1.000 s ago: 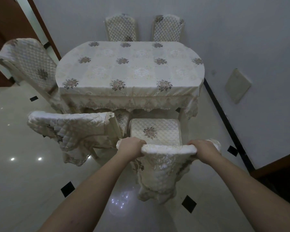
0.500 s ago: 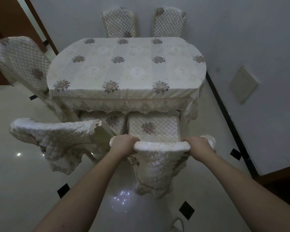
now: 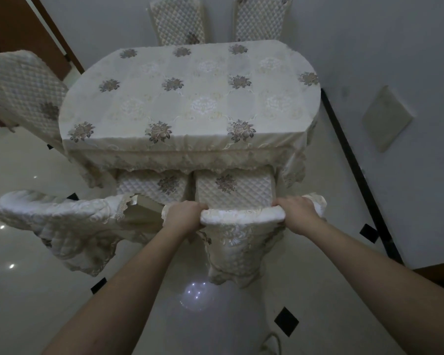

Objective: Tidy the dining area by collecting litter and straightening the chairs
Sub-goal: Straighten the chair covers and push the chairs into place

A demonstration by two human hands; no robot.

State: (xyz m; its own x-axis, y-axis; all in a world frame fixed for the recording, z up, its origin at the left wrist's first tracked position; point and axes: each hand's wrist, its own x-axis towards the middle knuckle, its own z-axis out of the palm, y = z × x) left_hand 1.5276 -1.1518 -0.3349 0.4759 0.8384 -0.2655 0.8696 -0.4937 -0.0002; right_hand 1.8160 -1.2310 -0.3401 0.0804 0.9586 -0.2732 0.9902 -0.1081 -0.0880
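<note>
Two bare hands grip the top rail of the near right chair (image 3: 237,201), one at each end. The left hand (image 3: 183,213) has its fingers (image 3: 190,206) curled over the padded rail from behind; the right hand (image 3: 296,212) closes over the opposite end in the same way. That chair wears a cream quilted slipcover with a diamond stitch, a brown floral motif on the seat and an embroidered, scalloped skirt hanging down its back. Its seat front sits under the lace fringe of the tablecloth (image 3: 190,98).

Just beside it, on the left, stands the near left chair (image 3: 62,221) in a matching cover; its back is turned at an angle away from the table and its seat also reaches under the cloth edge. The tabletop is an elongated shape with rounded ends, fully draped in pale glossy fabric printed with rows of brown flower clusters. A side chair (image 3: 23,93) stands at the left end, and two far chairs (image 3: 180,21) show their quilted backs beyond the table.

The floor (image 3: 36,290) is polished pale tile with small black diamond insets and reflects ceiling lights. A square beige panel (image 3: 386,119) is fixed to the grey wall on the right.
</note>
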